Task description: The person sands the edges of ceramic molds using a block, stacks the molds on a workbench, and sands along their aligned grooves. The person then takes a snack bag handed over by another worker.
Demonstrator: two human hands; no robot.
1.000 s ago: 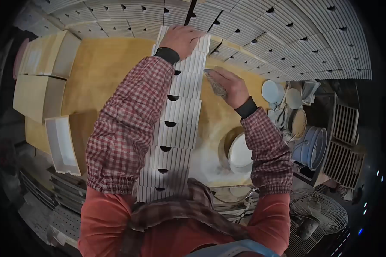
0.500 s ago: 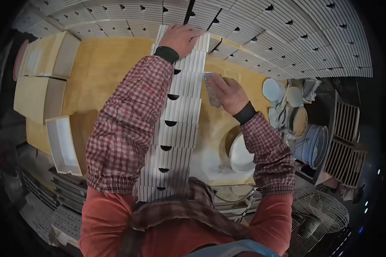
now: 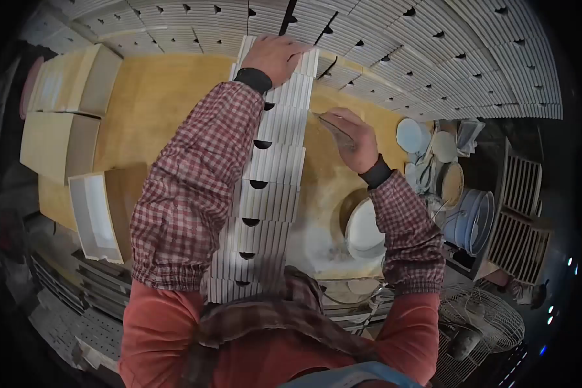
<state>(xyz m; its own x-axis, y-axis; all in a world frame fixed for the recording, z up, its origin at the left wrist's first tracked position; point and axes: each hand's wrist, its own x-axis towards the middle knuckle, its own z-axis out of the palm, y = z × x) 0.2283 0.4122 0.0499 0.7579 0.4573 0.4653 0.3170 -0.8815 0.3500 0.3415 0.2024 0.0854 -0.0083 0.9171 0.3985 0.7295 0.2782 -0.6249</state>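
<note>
A column of ribbed white panels (image 3: 275, 161) with dark half-round notches runs from my body to the far side of the yellow-brown tabletop. At its far end, my left hand (image 3: 273, 59) lies across the last panel, fingers curled over its edge. My right hand (image 3: 355, 139) is closed on a thin grey flat pad (image 3: 338, 131), to the right of the column and apart from it. The pad is seen almost edge-on, between thumb and fingers.
More ribbed notched panels (image 3: 394, 45) stand along the back. Light wooden boxes (image 3: 48, 145) sit at the left, one open box (image 3: 97, 216) nearer me. On the right are a white round tub (image 3: 365, 226), a bluish bucket (image 3: 469, 220) and a wire-caged fan (image 3: 478, 320).
My right hand has moved slightly right, away from the column, and turned so the grey pad shows more edge-on. My left hand stays at the far end.
</note>
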